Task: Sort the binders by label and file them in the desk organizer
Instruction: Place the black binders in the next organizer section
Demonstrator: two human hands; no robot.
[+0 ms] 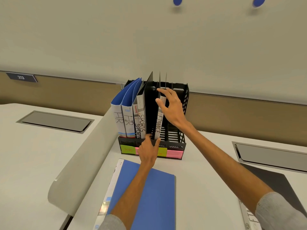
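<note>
A black desk organizer (180, 141) stands on the desk against the wall. Two blue HR binders (119, 121) fill its left slot, and two SPORTS binders (141, 123) stand beside them. A black FINANCE binder (158, 126) stands upright in the third slot. My right hand (171, 105) grips its spine near the top. My left hand (148, 152) pinches its bottom corner at the organizer's front lip. A blue binder (149, 196) lies flat in front. Another black FINANCE binder (269, 185) lies at the right under my forearm.
Green and pink sticky labels (127, 149) run along the organizer's front. Grey cable hatches (54, 121) are set in the desk at left and a second hatch (272, 155) at right. A curved divider panel (86, 156) rises left of the organizer. The rightmost slot (173, 134) is empty.
</note>
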